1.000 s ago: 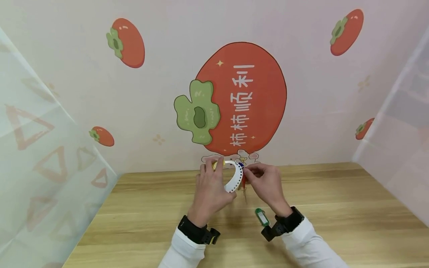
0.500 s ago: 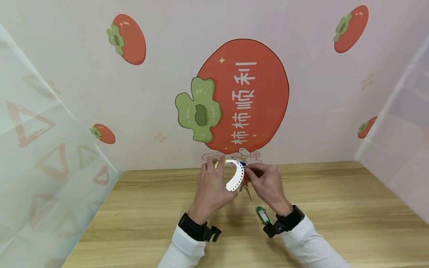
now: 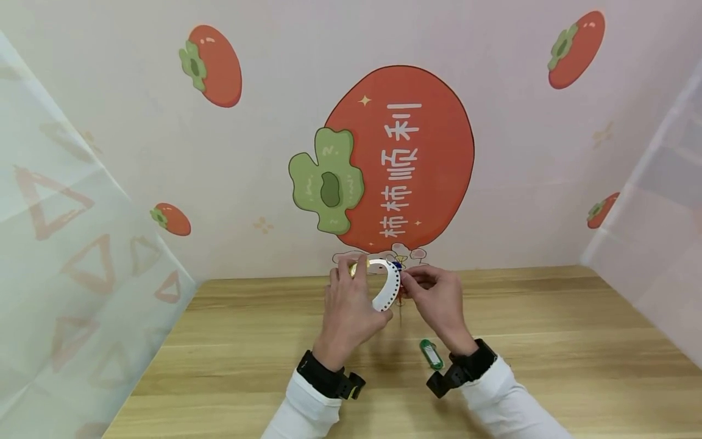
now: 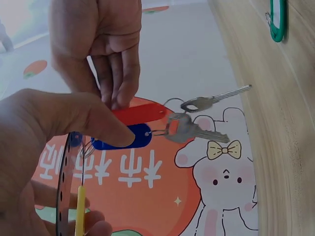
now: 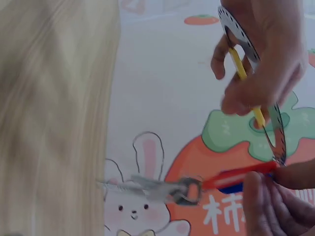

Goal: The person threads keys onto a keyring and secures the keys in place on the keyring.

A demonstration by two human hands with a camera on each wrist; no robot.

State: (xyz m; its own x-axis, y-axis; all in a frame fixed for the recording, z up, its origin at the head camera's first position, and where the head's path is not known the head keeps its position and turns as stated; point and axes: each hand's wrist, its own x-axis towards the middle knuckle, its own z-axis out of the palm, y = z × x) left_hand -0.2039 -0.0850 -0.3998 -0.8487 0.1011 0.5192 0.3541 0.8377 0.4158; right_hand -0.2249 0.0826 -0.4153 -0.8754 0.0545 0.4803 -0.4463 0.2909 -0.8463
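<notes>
My left hand (image 3: pixel 351 305) grips a white curved plate (image 3: pixel 390 289) with a row of small holes along its edge. A thin yellow bar (image 5: pixel 238 64) spans the plate's open side. At the plate's right edge, my right hand (image 3: pixel 439 299) pinches a red key tag (image 4: pixel 147 113) with thumb and fingertips. A blue key tag (image 4: pixel 141 135) lies right against the red one, overlapped by my left thumb in the left wrist view. Silver keys (image 4: pixel 197 132) hang from the tags by small wire rings. In the right wrist view the keys are blurred.
A green key tag (image 3: pixel 431 354) with a white label lies on the wooden table (image 3: pixel 247 360), close to my right wrist. Behind the table stands a pale wall sheet (image 3: pixel 263 152) printed with persimmons. Both wrists wear black camera straps.
The dangling keys swing slightly right, then back left. Both hands keep their holds on the plate and tag, almost in place. The green tag stays on the table.
</notes>
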